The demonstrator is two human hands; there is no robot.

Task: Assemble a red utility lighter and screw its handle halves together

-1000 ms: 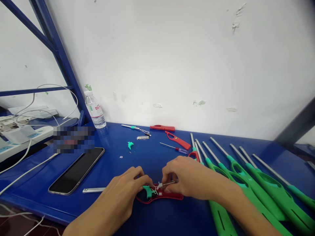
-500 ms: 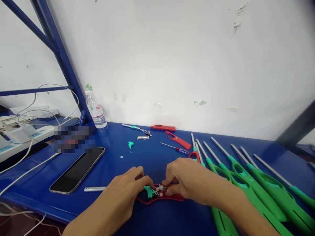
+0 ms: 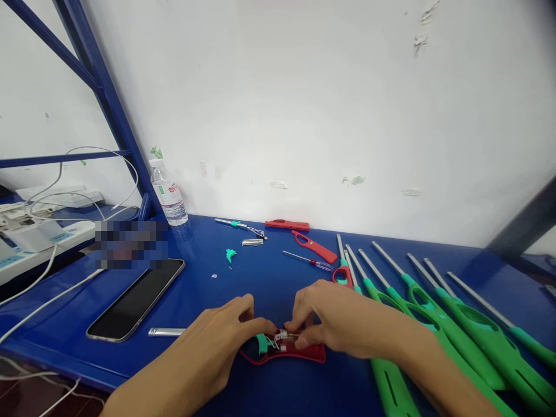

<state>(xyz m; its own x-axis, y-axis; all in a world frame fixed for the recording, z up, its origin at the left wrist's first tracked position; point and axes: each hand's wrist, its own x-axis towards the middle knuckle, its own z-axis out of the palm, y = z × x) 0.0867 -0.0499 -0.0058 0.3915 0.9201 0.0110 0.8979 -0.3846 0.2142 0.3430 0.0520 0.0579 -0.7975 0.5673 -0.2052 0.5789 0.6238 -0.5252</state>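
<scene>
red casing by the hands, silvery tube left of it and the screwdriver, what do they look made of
The red casing looks like moulded plastic, slightly glossy: even colour, thin rim. The silvery tube seems to be metal, judging by its sheen; which metal, I can't tell. The screwdriver probably pairs a thin, grey metal shaft with a plastic handle that looks translucent purple.

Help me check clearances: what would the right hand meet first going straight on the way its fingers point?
The right hand seems to touch the small clear cylinder in the open red shell, so that comes first; past it, probably the left hand, though depth is unclear.
</scene>
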